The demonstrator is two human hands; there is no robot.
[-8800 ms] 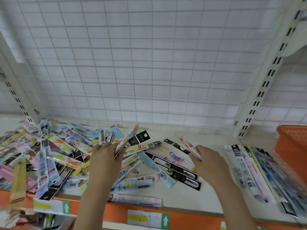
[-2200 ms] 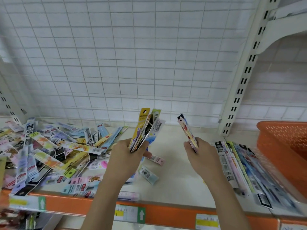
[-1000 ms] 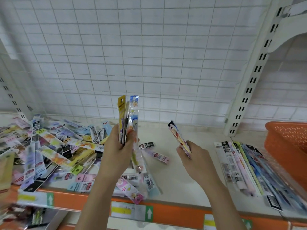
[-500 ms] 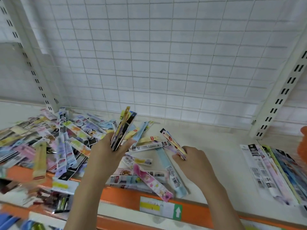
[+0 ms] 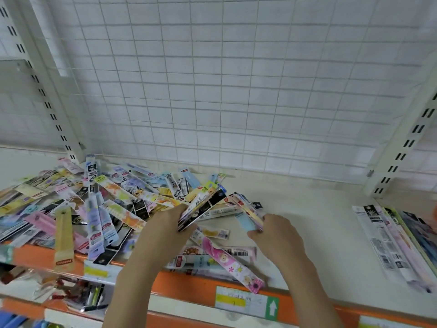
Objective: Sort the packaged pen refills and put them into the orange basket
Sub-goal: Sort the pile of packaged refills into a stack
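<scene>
The left hand (image 5: 163,229) grips a fanned bundle of packaged refills (image 5: 201,207), fingers curled round its lower end; the right hand (image 5: 275,235) pinches a thin stack (image 5: 247,213) the same way. The loose pile (image 5: 94,204) covers the shelf (image 5: 307,223) to the left, with sorted packs (image 5: 387,242) in a row at right. Only a sliver of the orange basket (image 5: 435,213) shows. These flat sleeves look light, bendy and slick, so they likely slide apart; gripping near 1 end, squared up, should hold them best

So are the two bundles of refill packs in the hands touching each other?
Apart. The head view shows shelf and loose packs between the left hand's bundle and the right hand's bundle.
</scene>
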